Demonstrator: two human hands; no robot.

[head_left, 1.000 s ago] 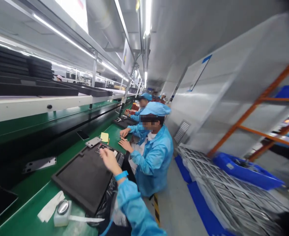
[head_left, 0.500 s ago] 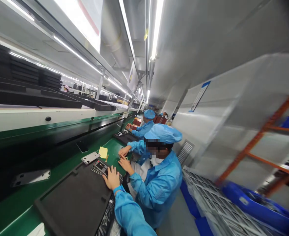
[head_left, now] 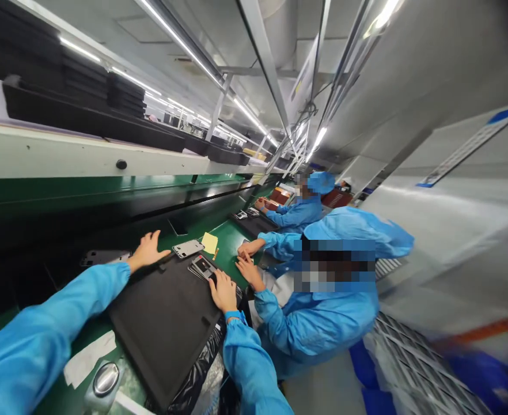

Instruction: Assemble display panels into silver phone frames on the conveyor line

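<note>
The stack of thin phone panels sits fanned at the centre of the frame, at the far right corner of your black foam tray. Your right hand lies over its near end, fingers spread; I cannot tell whether they pinch a panel. Because the edges are uneven, a sideways push could make the panels slide over one another and scratch. Your left hand is open and holds nothing visible, above the tray's far edge, just beside the silver phone housing; a low sweep there could knock that housing along the bench. The yellow note lies beyond it, and your co-worker's hands work near your right one, so a wide swing risks a bump. At the bottom left, a drawn-back left sleeve could catch the white wipe or tip the metal-topped dispenser bottle.
</note>
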